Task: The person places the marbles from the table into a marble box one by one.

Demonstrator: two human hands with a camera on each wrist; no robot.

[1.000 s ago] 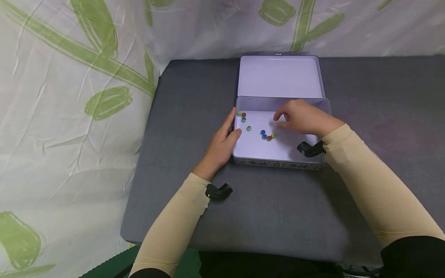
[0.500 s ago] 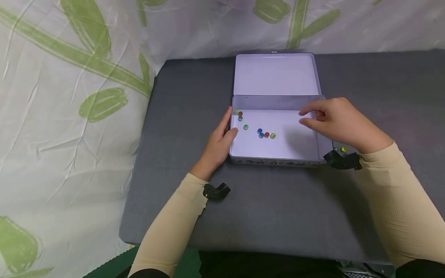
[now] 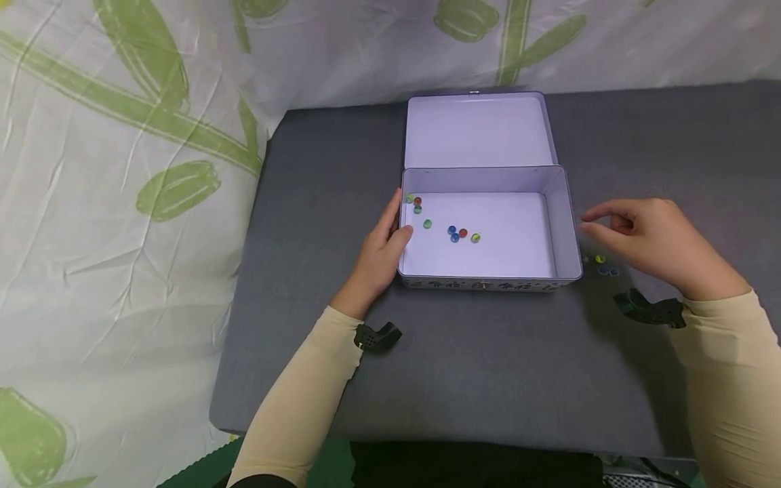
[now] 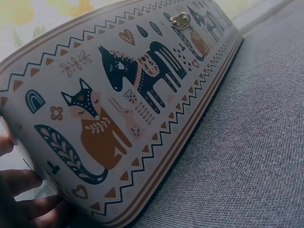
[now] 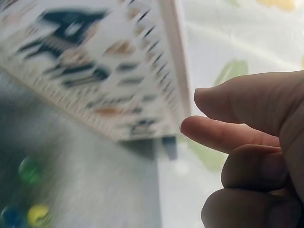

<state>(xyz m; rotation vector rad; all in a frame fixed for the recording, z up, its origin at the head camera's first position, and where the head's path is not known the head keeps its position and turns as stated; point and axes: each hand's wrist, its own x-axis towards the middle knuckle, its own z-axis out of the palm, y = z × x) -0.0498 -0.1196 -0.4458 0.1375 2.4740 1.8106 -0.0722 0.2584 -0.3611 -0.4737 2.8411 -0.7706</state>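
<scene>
An open tin box [image 3: 482, 283] with a hinged lid [image 3: 476, 132] stands on the table, its outside printed with foxes and horses. My left hand [image 3: 378, 254] holds its left side, thumb over the rim and fingers along the outer wall. Inside on the white floor lie several glass marbles [image 3: 463, 233], coloured blue, red, green and yellow. My right hand [image 3: 659, 240] is just right of the box, thumb and index finger close together with nothing visible between them. Below its fingertips more marbles [image 3: 601, 259], yellow and blue, lie on the table; in the right wrist view a green marble [image 5: 31, 170] shows too.
Grey cloth covers the table [image 3: 488, 373]. A white curtain [image 3: 342, 47] with green leaf prints hangs behind and at the left. The box's front clasp [image 4: 180, 20] shows in the left wrist view.
My right hand has moved from inside the box out over its right wall to the marbles on the table. The yellow marble has rolled slightly apart from the red one. The left hand stays put.
</scene>
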